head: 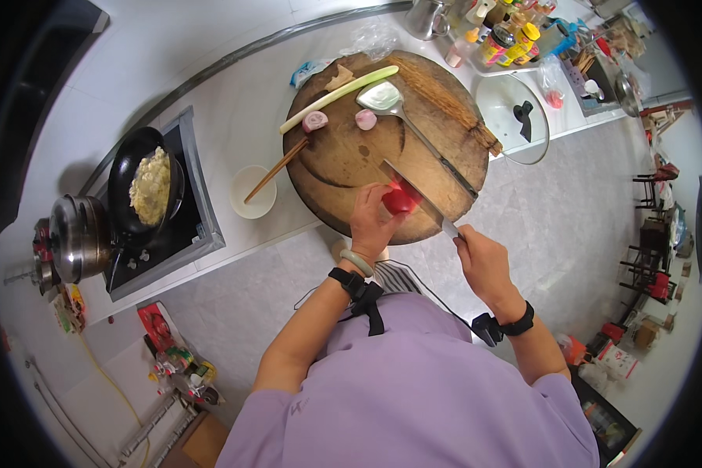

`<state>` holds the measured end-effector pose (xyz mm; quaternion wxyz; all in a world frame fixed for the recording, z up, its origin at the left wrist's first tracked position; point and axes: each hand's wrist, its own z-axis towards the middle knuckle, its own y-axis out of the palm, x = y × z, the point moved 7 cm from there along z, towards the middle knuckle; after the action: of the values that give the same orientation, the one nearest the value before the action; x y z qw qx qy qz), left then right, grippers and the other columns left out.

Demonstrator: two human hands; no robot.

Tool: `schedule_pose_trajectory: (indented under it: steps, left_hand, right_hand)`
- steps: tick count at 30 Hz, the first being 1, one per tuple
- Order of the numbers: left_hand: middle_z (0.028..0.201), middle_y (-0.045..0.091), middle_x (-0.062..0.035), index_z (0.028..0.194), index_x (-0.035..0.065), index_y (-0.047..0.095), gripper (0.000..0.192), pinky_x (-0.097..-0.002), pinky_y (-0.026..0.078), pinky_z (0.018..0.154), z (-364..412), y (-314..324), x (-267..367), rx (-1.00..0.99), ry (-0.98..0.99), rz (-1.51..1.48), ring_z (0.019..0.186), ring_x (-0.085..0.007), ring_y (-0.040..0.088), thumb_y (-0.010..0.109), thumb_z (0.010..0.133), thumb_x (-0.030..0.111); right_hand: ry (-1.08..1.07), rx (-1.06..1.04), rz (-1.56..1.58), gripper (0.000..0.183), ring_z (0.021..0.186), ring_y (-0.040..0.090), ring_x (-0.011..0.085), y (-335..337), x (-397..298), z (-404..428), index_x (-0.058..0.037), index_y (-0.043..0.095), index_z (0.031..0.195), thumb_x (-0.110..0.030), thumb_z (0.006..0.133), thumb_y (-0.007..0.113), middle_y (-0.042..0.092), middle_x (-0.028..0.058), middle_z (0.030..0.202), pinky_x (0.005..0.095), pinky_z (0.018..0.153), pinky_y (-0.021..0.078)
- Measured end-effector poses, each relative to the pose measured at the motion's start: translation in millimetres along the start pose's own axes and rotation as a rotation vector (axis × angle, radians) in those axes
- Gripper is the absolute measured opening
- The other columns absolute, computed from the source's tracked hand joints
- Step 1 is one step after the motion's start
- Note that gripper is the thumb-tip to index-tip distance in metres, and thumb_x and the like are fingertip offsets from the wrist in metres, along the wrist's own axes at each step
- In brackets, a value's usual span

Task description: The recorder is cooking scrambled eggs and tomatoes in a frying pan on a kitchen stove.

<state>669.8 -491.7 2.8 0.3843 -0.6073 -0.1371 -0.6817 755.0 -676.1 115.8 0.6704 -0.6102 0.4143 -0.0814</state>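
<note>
My left hand [375,216] grips a red tomato [399,200] near the front edge of a round wooden chopping board [351,167]. In my right hand [481,257] is the handle of a kitchen knife [418,196], its blade lying along the tomato's right side. Whether the blade has entered the flesh I cannot tell. Farther back on the board lie two shallot or onion pieces [315,121], a pale green scallion stalk [339,98], a metal spatula [424,140] and a bundled straw brush [444,96].
A black wok [123,199] with cooked egg [151,186] sits on the cooktop at left, beside a steel pot [81,237]. Wooden chopsticks [276,169] bridge a white bowl [253,192] and the board. Right of the board are a glass lid [506,111] and several condiment bottles [509,44].
</note>
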Motion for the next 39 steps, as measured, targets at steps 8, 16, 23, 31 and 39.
schedule_pose_trajectory:
  steps: [8, 16, 23, 31, 39]
  left_hand:
    - [0.112, 0.057, -0.0138, 0.112, 0.0028, 0.060, 0.051, -0.0336, 0.054, 0.089, 1, 0, 3, -0.039, -0.008, 0.123, 0.103, -0.0274, 0.061, 0.083, 0.066, 0.005]
    - [0.113, 0.057, -0.0122, 0.114, 0.0037, 0.055, 0.059, -0.0347, 0.053, 0.086, 2, 6, 9, -0.012, -0.026, 0.192, 0.101, -0.0280, 0.059, 0.085, 0.064, 0.011]
    - [0.114, 0.059, -0.0114, 0.120, 0.0032, 0.049, 0.056, -0.0346, 0.051, 0.093, -2, -9, -26, 0.035, -0.352, -0.208, 0.106, -0.0236, 0.060, 0.081, 0.074, 0.010]
    - [0.134, 0.054, -0.0195, 0.144, 0.0019, 0.038, 0.056, -0.0463, 0.044, 0.108, -12, -35, -30, 0.035, -0.665, -1.448, 0.127, -0.0396, 0.052, 0.044, 0.098, 0.032]
    - [0.136, 0.054, -0.0140, 0.143, 0.0018, 0.042, 0.056, -0.0418, 0.045, 0.106, -4, -55, 1, 0.041, -0.537, -1.590, 0.125, -0.0283, 0.053, 0.044, 0.101, 0.039]
  right_hand:
    - [-0.070, -0.016, -0.067, 0.009, 0.071, 0.063, 0.0389, 45, -1, 33, -0.0061, 0.056, 0.095, -0.015, 0.092, 0.057, 0.063, 0.0171, 0.074, 0.0492, 0.061, 0.0483]
    - [0.027, -0.105, -0.116, 0.012, 0.074, 0.064, 0.0410, 63, 16, 36, -0.0069, 0.057, 0.100, -0.017, 0.093, 0.056, 0.065, 0.0193, 0.076, 0.0502, 0.063, 0.0487]
    - [0.040, -0.034, 0.101, 0.018, 0.078, 0.064, 0.0427, 64, 32, 66, -0.0056, 0.062, 0.096, -0.023, 0.093, 0.058, 0.066, 0.0233, 0.081, 0.0509, 0.067, 0.0490]
    - [0.420, -0.163, 0.881, 0.022, 0.047, 0.047, 0.0033, 33, 15, 48, -0.0062, 0.064, 0.101, -0.027, 0.100, 0.057, 0.052, -0.0036, 0.060, 0.0208, 0.041, 0.0377]
    - [0.386, -0.343, 1.158, 0.020, 0.042, 0.045, 0.0044, 27, -47, 51, -0.0075, 0.061, 0.103, -0.027, 0.101, 0.055, 0.053, -0.0013, 0.060, 0.0194, 0.039, 0.0384]
